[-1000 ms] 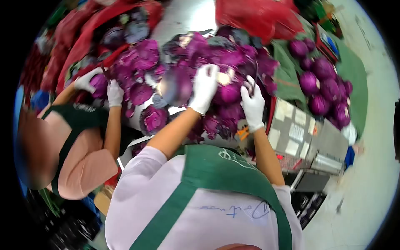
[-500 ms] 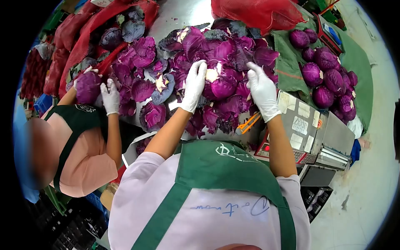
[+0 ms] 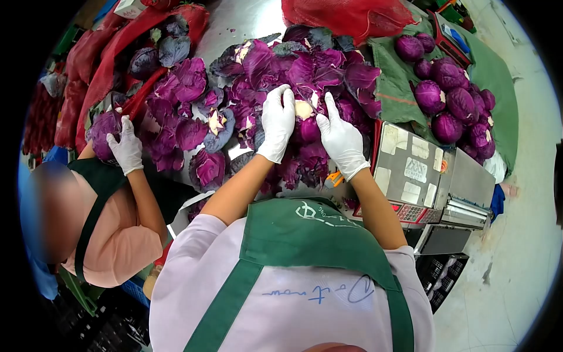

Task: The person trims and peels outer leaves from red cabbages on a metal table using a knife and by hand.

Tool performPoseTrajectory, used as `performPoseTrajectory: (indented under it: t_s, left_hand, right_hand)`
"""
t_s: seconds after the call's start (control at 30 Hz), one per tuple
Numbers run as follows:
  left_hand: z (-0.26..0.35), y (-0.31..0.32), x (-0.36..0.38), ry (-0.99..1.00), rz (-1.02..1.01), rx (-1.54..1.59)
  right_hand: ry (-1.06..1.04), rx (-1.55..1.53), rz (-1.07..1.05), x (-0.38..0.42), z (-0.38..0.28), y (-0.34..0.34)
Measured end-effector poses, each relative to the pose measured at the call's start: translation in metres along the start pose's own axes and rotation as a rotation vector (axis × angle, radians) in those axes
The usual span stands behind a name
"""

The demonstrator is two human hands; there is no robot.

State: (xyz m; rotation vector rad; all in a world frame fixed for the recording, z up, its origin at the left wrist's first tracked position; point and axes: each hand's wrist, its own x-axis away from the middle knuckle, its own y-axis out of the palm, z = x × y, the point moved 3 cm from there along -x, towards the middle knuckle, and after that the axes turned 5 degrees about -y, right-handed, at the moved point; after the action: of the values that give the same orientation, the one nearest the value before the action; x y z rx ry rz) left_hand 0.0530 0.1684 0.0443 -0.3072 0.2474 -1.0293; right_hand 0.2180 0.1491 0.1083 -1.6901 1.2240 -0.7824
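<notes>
Both my hands wear white gloves and rest around a purple cabbage [image 3: 308, 130] whose pale cut stem faces up. My left hand [image 3: 278, 124] lies along its left side, fingers pointing away from me and apart from the thumb. On the right side, my right hand [image 3: 342, 136] has its index finger and thumb spread. Loose purple leaves [image 3: 258, 64] lie all round, partly hiding the cabbage's outline. An orange cutter [image 3: 334, 179] sits near my right wrist, partly covered by it.
A scale [image 3: 409, 167] stands at the right. Whole cabbages [image 3: 448, 76] are heaped on green sacking [image 3: 495, 88]. A co-worker at the left holds another cabbage [image 3: 105, 135] in gloved hands. Red mesh sacks [image 3: 346, 17] lie along the back.
My right hand has moved left, closer to the cabbage and my left hand. The view has shifted slightly. The co-worker's near hand has moved against their cabbage.
</notes>
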Motion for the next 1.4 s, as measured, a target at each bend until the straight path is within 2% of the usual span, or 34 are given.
performPoseTrajectory:
  t_s: [0.17, 0.23, 0.27, 0.4, 0.6, 0.67, 0.77, 0.8, 0.9, 0.97, 1.0, 1.03, 1.1, 1.23, 1.27, 1.3, 1.37, 1.4]
  left_hand:
    - [0.013, 0.0, 0.007, 0.055, 0.011, -0.067]
    - [0.016, -0.001, 0.012, 0.058, 0.02, -0.086]
    - [0.016, -0.001, 0.014, 0.065, 0.021, -0.079]
    - [0.014, -0.002, 0.015, 0.109, 0.05, -0.155]
    - [0.015, -0.004, 0.021, 0.068, 0.086, -0.215]
    - [0.008, -0.006, 0.017, -0.037, 0.078, -0.227]
    - [0.004, -0.007, 0.011, -0.074, 0.024, -0.261]
    - [0.002, -0.004, 0.011, -0.022, 0.073, -0.285]
    - [0.002, -0.008, 0.011, 0.005, 0.038, -0.318]
    - [0.019, -0.02, 0.02, 0.142, 0.072, -0.302]
    - [0.022, -0.013, 0.031, 0.301, 0.215, -0.339]
    - [0.034, -0.017, 0.031, 0.222, -0.069, -0.181]
    - [0.043, -0.007, 0.052, 0.516, 0.116, -0.393]
    - [0.024, -0.001, 0.056, 0.57, 0.061, -0.47]
    - [0.024, -0.001, 0.06, 0.555, 0.078, -0.478]
    - [0.014, 0.001, 0.067, 0.581, 0.094, -0.505]
    - [-0.001, -0.004, 0.1, 0.676, 0.117, -0.487]
    - [-0.012, -0.004, 0.111, 0.744, 0.12, -0.456]
  right_hand:
    - [0.03, 0.094, 0.029, -0.001, -0.001, -0.002]
    - [0.071, 0.1, 0.128, -0.004, 0.005, -0.001]
    - [0.131, 0.087, 0.111, -0.006, 0.005, -0.002]
    - [0.149, 0.027, 0.157, -0.013, 0.011, 0.003]
    - [0.128, 0.011, 0.147, -0.038, 0.016, 0.005]
    - [0.117, 0.05, 0.09, -0.047, 0.011, 0.002]
    - [0.082, 0.107, 0.141, -0.055, 0.008, 0.001]
    - [0.072, 0.111, 0.155, -0.055, 0.007, 0.002]
    - [0.078, 0.129, 0.15, -0.049, 0.004, 0.004]
    - [0.032, 0.128, 0.156, -0.043, 0.002, 0.005]
    - [0.066, 0.124, 0.119, -0.044, 0.005, 0.006]
    - [0.059, 0.128, 0.121, -0.043, 0.005, 0.004]
    - [0.075, 0.129, 0.135, -0.04, 0.007, 0.003]
    - [0.052, 0.198, 0.181, -0.051, 0.016, 0.004]
    - [0.109, 0.192, 0.199, -0.058, 0.018, 0.001]
    - [0.124, 0.298, 0.151, -0.066, 0.029, -0.012]
    - [0.006, 0.401, -0.012, -0.091, 0.088, -0.002]
    - [0.133, 0.289, -0.036, -0.099, 0.095, 0.002]
